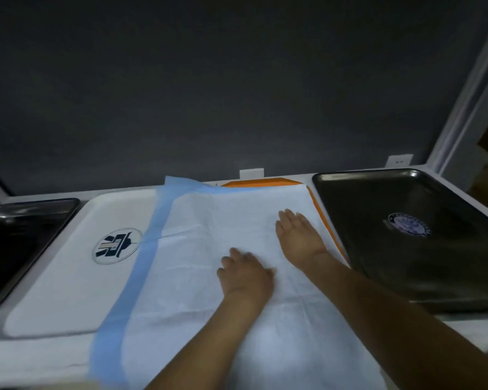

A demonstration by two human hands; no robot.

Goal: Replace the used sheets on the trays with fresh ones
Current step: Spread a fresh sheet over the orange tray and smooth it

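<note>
A white sheet (197, 266) with a blue border lies spread over an orange tray (265, 182), of which only the far rim and right edge show. The sheet's left blue edge overlaps a white tray (76, 274) with a round dark logo. My left hand (245, 273) rests on the middle of the sheet, fingers curled loosely, palm down. My right hand (299, 233) lies flat on the sheet farther back and to the right, fingers together. Neither hand holds anything.
A dark metal tray (423, 271) with a round sticker sits to the right, bare of any sheet. Another dark tray (9, 249) lies at the far left. All stand on a white counter (34, 361) against a dark grey wall.
</note>
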